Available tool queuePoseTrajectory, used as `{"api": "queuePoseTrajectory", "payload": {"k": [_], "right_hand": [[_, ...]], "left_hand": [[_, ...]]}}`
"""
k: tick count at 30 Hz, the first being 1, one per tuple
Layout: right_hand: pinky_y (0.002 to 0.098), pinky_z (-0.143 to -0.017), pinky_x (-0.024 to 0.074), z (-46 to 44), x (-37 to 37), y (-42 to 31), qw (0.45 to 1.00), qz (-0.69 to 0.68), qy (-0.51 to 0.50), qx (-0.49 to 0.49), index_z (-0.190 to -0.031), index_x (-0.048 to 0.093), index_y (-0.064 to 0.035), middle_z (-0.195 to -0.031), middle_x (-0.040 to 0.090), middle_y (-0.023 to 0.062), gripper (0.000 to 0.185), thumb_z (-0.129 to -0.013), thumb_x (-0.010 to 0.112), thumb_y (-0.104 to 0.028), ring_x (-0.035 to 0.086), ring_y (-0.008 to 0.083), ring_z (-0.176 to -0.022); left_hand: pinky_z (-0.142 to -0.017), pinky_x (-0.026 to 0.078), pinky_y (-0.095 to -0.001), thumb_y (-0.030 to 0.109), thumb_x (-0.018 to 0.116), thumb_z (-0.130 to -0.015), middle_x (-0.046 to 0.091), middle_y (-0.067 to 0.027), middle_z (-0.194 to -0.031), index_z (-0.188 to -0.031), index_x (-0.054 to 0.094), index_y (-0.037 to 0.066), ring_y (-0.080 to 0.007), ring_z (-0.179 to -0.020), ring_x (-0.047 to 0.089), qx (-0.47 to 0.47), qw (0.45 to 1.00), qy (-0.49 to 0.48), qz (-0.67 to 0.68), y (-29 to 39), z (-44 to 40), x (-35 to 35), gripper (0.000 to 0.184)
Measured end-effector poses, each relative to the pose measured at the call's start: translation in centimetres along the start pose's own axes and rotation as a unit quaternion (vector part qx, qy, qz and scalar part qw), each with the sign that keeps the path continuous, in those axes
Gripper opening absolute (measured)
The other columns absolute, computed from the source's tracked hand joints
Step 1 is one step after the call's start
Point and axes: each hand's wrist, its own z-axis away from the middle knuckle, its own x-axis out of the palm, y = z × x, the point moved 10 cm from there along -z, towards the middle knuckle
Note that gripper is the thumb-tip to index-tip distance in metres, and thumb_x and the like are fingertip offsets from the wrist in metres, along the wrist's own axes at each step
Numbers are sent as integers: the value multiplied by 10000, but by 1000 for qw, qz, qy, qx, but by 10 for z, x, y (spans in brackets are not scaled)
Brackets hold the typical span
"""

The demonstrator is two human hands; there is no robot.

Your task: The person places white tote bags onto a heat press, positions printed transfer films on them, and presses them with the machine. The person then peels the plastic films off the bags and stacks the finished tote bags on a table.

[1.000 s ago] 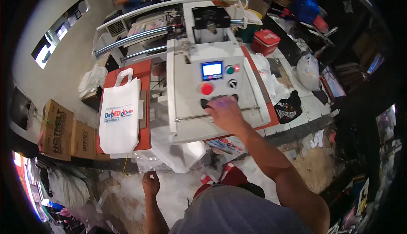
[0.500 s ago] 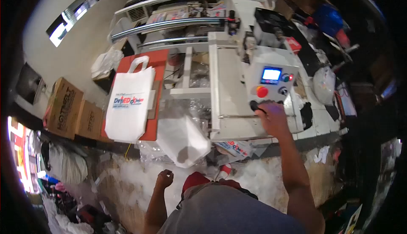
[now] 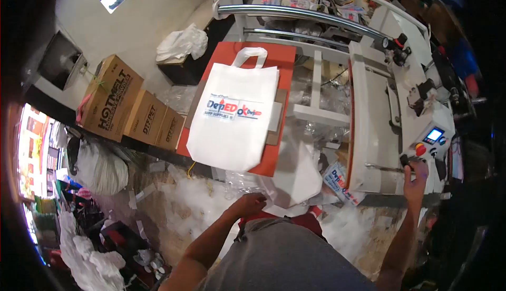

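My right hand [image 3: 416, 177] grips a black knob handle [image 3: 404, 160] at the front of the white press machine [image 3: 377, 127]. Close above it is the control box with a lit screen [image 3: 435, 134] and a red button [image 3: 420, 149]. My left hand [image 3: 252, 204] hangs in front of my waist, fingers curled, with nothing visible in it. It is nearest to the front edge of the red pad [image 3: 289, 61]. On that pad lies a white tote bag [image 3: 232, 138] with its handle away from me and a printed blue and red "DepED" transfer film [image 3: 221, 107] on its front.
Cardboard boxes [image 3: 113, 98] stand left of the pad. Chrome rails [image 3: 305, 12] cross behind it. White bag material [image 3: 295, 170] hangs between pad and press, near a printed sheet [image 3: 340, 183]. A filled white sack [image 3: 100, 170] sits at the lower left.
My view has swung left, so the tote bag and pad now appear nearer the middle. My left hand has risen towards the pad's front edge. My right hand remains on the knob handle.
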Motion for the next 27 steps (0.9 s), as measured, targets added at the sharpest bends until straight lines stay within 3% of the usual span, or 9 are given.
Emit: {"api": "queuePoseTrajectory", "payload": {"k": [6, 9, 11, 14, 15, 16, 18, 22, 27], "right_hand": [[450, -996, 404, 6, -3, -20, 993, 64, 75, 67, -1088, 617, -9, -1151, 599, 200, 198, -921, 624, -116, 542, 372, -1133], [463, -991, 418, 12, -14, -42, 964, 175, 173, 104, -1151, 580, -18, -1169, 596, 201, 289, -862, 570, 3, 545, 382, -1142], [445, -990, 422, 29, 7, -69, 952, 89, 228, 182, -1146, 586, -31, -1154, 602, 183, 315, -836, 560, 16, 561, 357, -1130], [394, -1002, 422, 31, 135, -147, 955, -188, 53, 223, -1154, 572, -17, -1163, 612, 145, 284, -874, 583, -60, 566, 320, -1136], [422, -981, 423, 58, 185, -168, 977, 91, 97, 168, -1105, 587, -28, -1133, 607, 153, 268, -842, 628, -56, 561, 322, -1117], [445, -952, 423, 26, 199, -212, 958, -222, 8, 180, -1057, 589, -34, -1097, 598, 161, 258, -812, 667, -55, 555, 333, -1091], [438, -926, 428, 13, 207, -266, 976, -191, 54, 92, -1009, 584, -36, -1064, 596, 157, 231, -799, 679, -52, 550, 343, -1058], [437, -915, 426, 10, 210, -287, 973, -202, 54, 100, -984, 577, -37, -1047, 595, 153, 217, -791, 678, -42, 549, 353, -1031], [466, -935, 420, -4, 247, -326, 974, -214, -8, 73, -1055, 576, -31, -1102, 564, 170, 337, -784, 729, -159, 520, 368, -1058]], "left_hand": [[-783, 539, -386, 258, 626, -920, 700, -136, -947, -1021, 642, 16, -267, -873, 684, 76, 996, -56, 0, 47, -1, -106, 263], [-701, 543, -315, 99, 672, -870, 671, -120, -841, -915, 636, 14, -193, -763, 673, 181, 982, -1, 51, 80, -17, -158, 104], [-714, 521, -338, 92, 666, -852, 637, -135, -828, -907, 620, 7, -240, -760, 645, 227, 971, 72, 7, 98, -37, -188, 111], [-769, 512, -390, 157, 716, -810, 604, -122, -932, -983, 596, 28, -295, -867, 618, 270, 946, 172, -55, 104, -77, -203, 247], [-784, 509, -398, 176, 731, -796, 597, -118, -953, -998, 592, 37, -298, -895, 611, 275, 939, 187, -87, 111, -88, -204, 282], [-799, 505, -406, 195, 747, -782, 590, -115, -974, -1013, 588, 46, -300, -924, 605, 281, 930, 202, -120, 120, -98, -206, 318], [-805, 501, -408, 219, 757, -772, 580, -117, -994, -1025, 584, 55, -298, -953, 598, 276, 925, 209, -158, 134, -114, -206, 348], [-794, 501, -418, 274, 773, -750, 592, -110, -915, -985, 608, 68, -287, -897, 614, 292, 894, 224, -256, 146, -135, -200, 353], [-715, 514, -411, 247, 711, -793, 642, -115, -781, -849, 641, 55, -298, -753, 643, 232, 931, 251, -130, 112, -163, -235, 212]]}}
